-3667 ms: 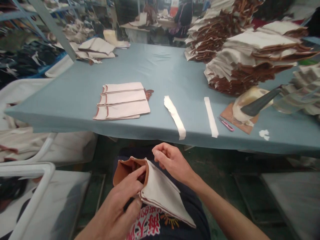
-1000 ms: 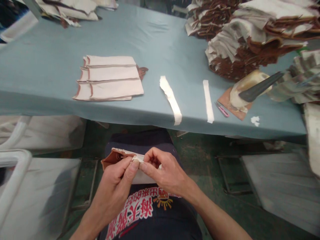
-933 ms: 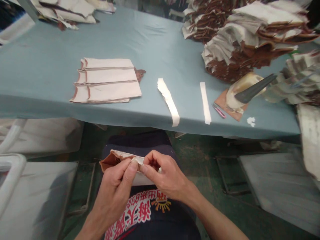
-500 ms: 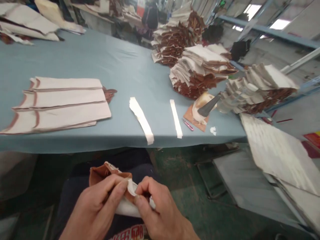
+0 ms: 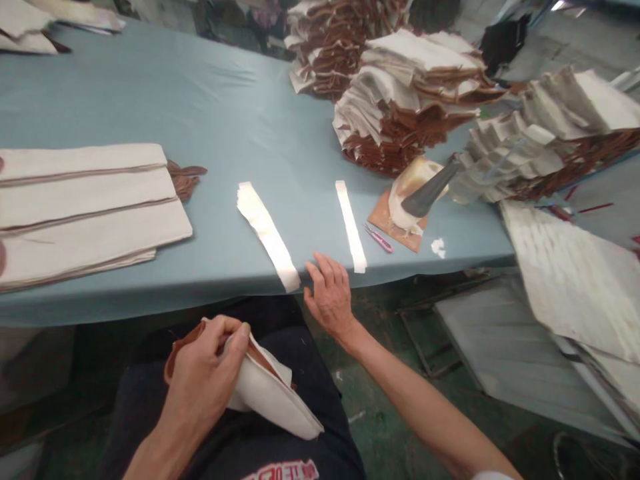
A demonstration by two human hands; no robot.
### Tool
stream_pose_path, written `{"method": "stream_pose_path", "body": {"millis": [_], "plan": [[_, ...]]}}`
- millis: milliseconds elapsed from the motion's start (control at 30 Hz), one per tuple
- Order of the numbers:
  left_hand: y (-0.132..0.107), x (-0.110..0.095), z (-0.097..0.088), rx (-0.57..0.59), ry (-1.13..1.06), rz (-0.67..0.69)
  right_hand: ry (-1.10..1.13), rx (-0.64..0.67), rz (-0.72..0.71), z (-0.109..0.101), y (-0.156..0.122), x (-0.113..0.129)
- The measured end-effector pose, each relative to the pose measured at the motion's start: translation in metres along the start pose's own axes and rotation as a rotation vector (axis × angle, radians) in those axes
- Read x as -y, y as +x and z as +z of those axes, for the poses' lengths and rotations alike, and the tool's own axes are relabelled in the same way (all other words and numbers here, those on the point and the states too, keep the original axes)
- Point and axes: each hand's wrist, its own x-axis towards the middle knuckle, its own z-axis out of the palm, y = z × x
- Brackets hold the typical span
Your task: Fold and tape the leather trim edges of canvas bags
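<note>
My left hand (image 5: 213, 367) pinches a folded piece of cream fabric with brown lining (image 5: 273, 387) over my lap; its fingers cover part of the upper edge. My right hand (image 5: 330, 293) is at the table's front edge, fingers apart and holding nothing. Just left of its fingertips lies a wide white strip (image 5: 267, 233), its lower end hanging at the edge. To its right lies a narrower white strip (image 5: 351, 227). Small pink snips (image 5: 379, 239) rest beside a brown square (image 5: 383, 217) that bears a glue-smeared pale container with a dark handle (image 5: 430, 187).
The blue-covered table (image 5: 215, 120) spans the view. Flat cream pieces (image 5: 85, 200) lie at left. Tall bundles of cream and brown pieces (image 5: 410, 100) stand at the back right, another bundle (image 5: 560, 133) farther right. A white scrap (image 5: 438, 248) sits near the front edge.
My right hand has let go of the fabric and moved up and forward to the table edge. The left hand keeps its hold on the piece. The view has tipped downward.
</note>
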Motion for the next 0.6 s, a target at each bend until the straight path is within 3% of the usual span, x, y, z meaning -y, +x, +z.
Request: {"method": "stream_pose_path", "body": {"millis": [100,300,500,600], "plan": [[0.03,-0.003,0.005,0.026,-0.043,-0.043,0.013,0.021,0.0,0.01,0.008,-0.007],[0.08,-0.027,0.035,0.258,-0.294,-0.062,0.03,0.021,0.004,0.009,0.012,-0.003],[0.082,-0.03,0.047,0.363,-0.46,-0.251,0.148,0.097,-0.009,-0.011,0.003,-0.003],[0.078,-0.031,0.044,0.357,-0.543,-0.361,0.177,0.024,-0.025,-0.024,-0.007,0.001]]}}
